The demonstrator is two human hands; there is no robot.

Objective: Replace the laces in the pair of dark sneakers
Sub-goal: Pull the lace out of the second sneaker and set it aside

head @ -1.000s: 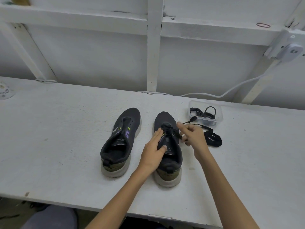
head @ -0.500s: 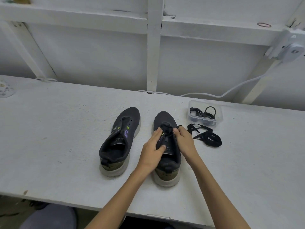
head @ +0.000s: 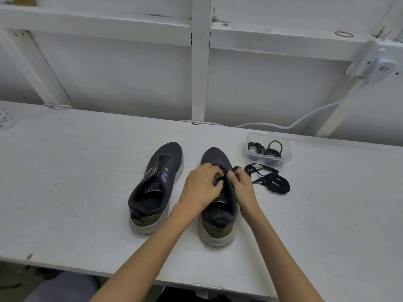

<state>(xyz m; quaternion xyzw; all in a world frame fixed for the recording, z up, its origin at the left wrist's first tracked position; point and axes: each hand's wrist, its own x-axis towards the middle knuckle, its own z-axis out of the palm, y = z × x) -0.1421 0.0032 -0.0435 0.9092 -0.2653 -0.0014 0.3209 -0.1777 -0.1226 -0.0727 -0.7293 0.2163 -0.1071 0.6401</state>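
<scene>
Two dark sneakers stand side by side on the white table (head: 65, 182), toes pointing away from me. The left sneaker (head: 156, 188) has bare eyelets and no lace. Over the tongue of the right sneaker (head: 219, 212), both my hands meet. My left hand (head: 201, 185) curls its fingers on the black lace (head: 234, 170) at the eyelets. My right hand (head: 242, 186) pinches the same lace from the right side. My fingers hide the eyelets themselves.
A loose black lace (head: 270, 179) lies in a heap just right of the right sneaker. Behind it stands a clear plastic tub (head: 268, 151) holding more dark laces. A white cable (head: 283, 125) runs along the back wall.
My right hand came in from the right of the shoe to its tongue. My left hand slid forward from the shoe's side, and both now grip the lace together.
</scene>
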